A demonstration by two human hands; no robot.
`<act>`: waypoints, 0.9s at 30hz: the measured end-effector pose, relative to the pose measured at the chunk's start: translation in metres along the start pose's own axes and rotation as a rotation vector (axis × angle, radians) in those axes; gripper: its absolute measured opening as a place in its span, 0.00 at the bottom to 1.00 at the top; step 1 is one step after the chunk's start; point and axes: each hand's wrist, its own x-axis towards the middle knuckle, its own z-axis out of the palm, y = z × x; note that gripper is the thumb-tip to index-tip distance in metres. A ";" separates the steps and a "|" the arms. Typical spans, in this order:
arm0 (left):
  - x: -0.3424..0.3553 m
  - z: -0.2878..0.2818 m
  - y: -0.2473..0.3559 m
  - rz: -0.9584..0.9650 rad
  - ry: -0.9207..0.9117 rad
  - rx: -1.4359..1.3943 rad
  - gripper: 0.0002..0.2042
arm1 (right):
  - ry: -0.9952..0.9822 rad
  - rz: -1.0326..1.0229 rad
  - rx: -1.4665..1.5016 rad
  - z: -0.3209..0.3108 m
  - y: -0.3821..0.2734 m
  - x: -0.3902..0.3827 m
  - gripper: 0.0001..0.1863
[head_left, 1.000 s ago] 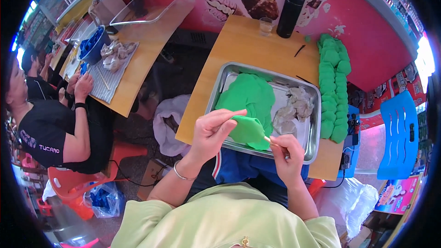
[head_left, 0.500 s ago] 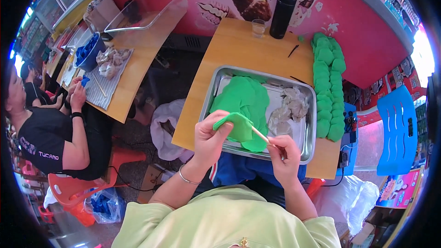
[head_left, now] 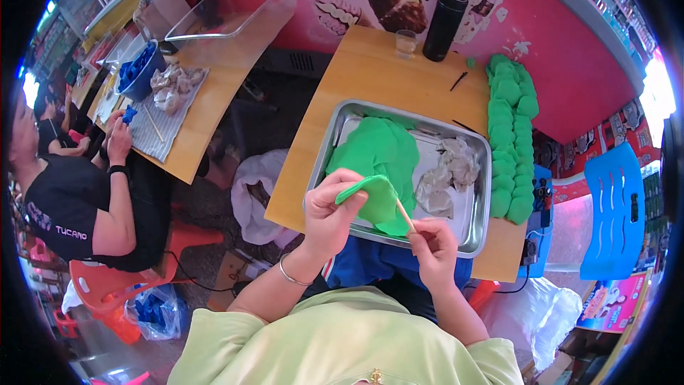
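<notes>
My left hand [head_left: 329,212] pinches a rounded green piece of thin, soft sheet [head_left: 377,199], fabric or foam, above the near side of a metal tray. A thin wooden stick [head_left: 405,214] is gripped near its lower end by my right hand [head_left: 434,241]. The stick's upper end meets the right edge of the green piece; whether it goes under the edge I cannot tell. Inside the tray [head_left: 482,224], a stack of overlapping green pieces [head_left: 374,148] lies on the left. Crumpled translucent bags [head_left: 450,171] with something pale in them lie on the right.
Rows of bunched green pieces [head_left: 511,135] line the table's right edge. At the back stand a black flask [head_left: 445,25] and a clear cup [head_left: 406,43]. A co-worker [head_left: 78,199] handles a blue piece at the left table, near a blue tub [head_left: 142,78]. A blue chair [head_left: 613,214] stands right.
My right hand has shifted slightly left and down, and the stick stands steeper against the green piece. My left hand has barely moved. The co-worker's hands have risen slightly.
</notes>
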 end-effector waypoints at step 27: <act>0.008 0.001 0.022 -0.472 -0.272 -0.078 0.16 | -0.082 -0.385 -0.520 -0.014 -0.012 0.020 0.09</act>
